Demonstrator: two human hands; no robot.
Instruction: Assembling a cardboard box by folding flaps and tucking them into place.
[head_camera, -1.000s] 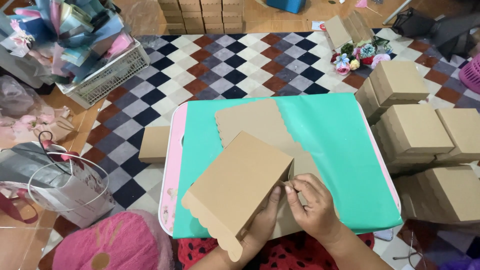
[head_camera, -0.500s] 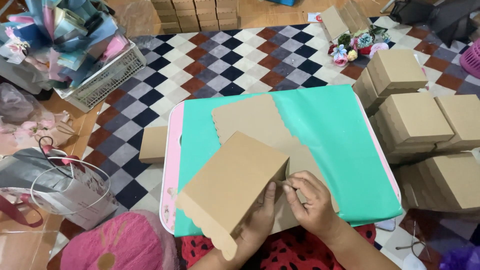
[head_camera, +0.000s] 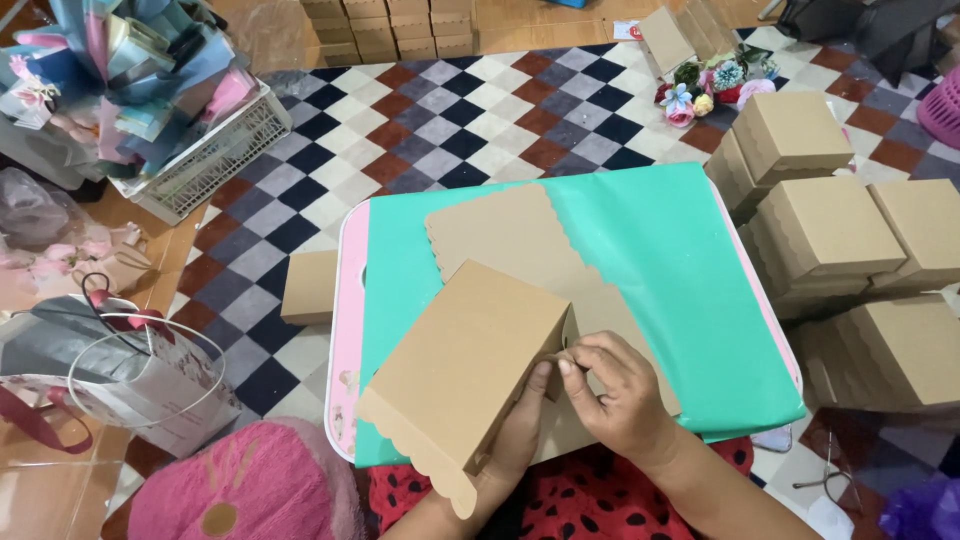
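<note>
Brown cardboard box (head_camera: 465, 365), half folded, held tilted over the near edge of the surface (head_camera: 345, 330), scalloped flap pointing down toward the person's lap.

Left hand (head_camera: 520, 435) under the box from behind; mostly hidden, thumb showing against the box's right side wall. Grip closed on the box.

Right hand (head_camera: 625, 395) just right of the box, fingertips pinched together on a small side tab at the box's corner. Grip clamped on that tab.

Surface is a low pink table covered by a green sheet (head_camera: 660, 260). On the sheet lies flat cardboard (head_camera: 515, 240) with a scalloped edge, partly beneath the held box.

Right side: stack of finished boxes (head_camera: 830, 230), same brown, scalloped lids, piled on the floor touching one another. Small brown box (head_camera: 308, 287) on the checkered floor (head_camera: 400, 130) just left of the table. White basket (head_camera: 215, 150) of ribbons far left. Artificial flowers (head_camera: 715, 90) at upper right. Pink cushion (head_camera: 240, 490) by the left knee.
</note>
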